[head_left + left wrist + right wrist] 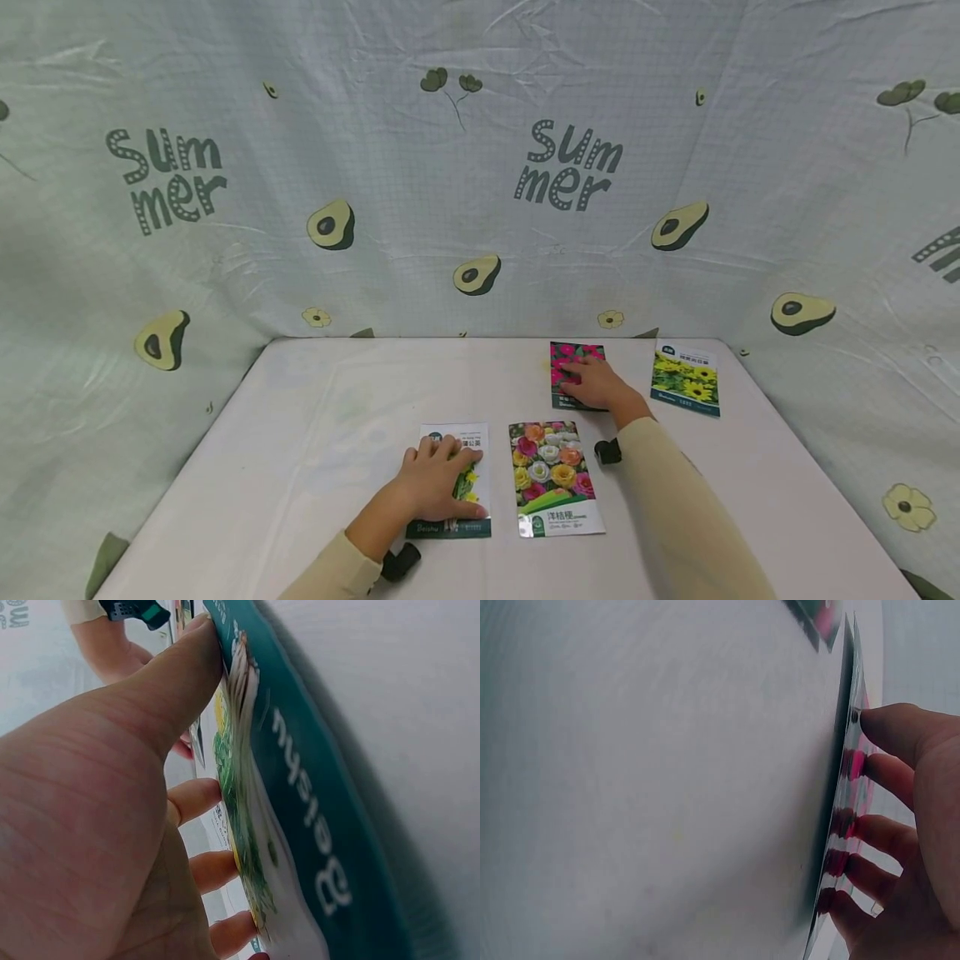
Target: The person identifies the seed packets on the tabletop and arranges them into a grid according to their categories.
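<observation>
My left hand rests with spread fingers on a seed packet with a white top, yellow flowers and a dark green band marked Beishu. In the left wrist view the thumb and fingertips touch this packet's face. Farther back, my right hand lies over a packet of deep pink flowers, covering its lower right part. The right wrist view has all the fingertips touching the glossy pink packet, which lies almost edge-on there.
Between the forearms lies a packet with multicoloured roses-like blooms. A yellow-flower packet sits at the back right, slightly turned. The white table meets a hanging avocado-print cloth at its back edge.
</observation>
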Available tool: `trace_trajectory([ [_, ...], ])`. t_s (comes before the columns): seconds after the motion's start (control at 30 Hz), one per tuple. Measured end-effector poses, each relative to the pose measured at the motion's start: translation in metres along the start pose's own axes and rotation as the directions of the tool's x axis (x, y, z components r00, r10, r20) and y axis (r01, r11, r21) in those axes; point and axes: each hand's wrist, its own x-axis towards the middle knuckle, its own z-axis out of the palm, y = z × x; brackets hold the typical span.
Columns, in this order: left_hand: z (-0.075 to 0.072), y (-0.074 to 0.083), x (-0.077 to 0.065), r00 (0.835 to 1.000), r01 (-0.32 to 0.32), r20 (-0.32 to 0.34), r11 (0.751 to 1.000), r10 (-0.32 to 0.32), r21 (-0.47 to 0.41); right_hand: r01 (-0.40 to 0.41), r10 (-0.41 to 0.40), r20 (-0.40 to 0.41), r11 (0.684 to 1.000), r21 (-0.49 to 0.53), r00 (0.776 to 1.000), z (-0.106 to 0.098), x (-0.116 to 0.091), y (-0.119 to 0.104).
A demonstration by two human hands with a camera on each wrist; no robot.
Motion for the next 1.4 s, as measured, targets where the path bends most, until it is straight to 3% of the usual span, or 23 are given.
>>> trace_trajectory([
  [0.43, 0.005, -0.004, 0.002, 1.0, -0.016, -0.017, 1.0, 0.016, 0.0, 0.013, -0.013, -0.045, 1.0, -0.001, 0.999, 0.006, 0.006, -0.014],
  [0.93, 0.003, -0.002, 0.003, 1.0, 0.01, 0.01, 1.0, -0.01, 0.008, 0.036, -0.036, 0.008, 0.999, 0.025, 0.999, 0.013, 0.012, -0.03],
  [1.4, 0.005, -0.001, 0.003, 1.0, -0.002, -0.014, 1.0, 0.002, 0.022, 0.048, -0.048, 0.016, 0.999, 0.008, 0.999, 0.018, 0.017, -0.042],
])
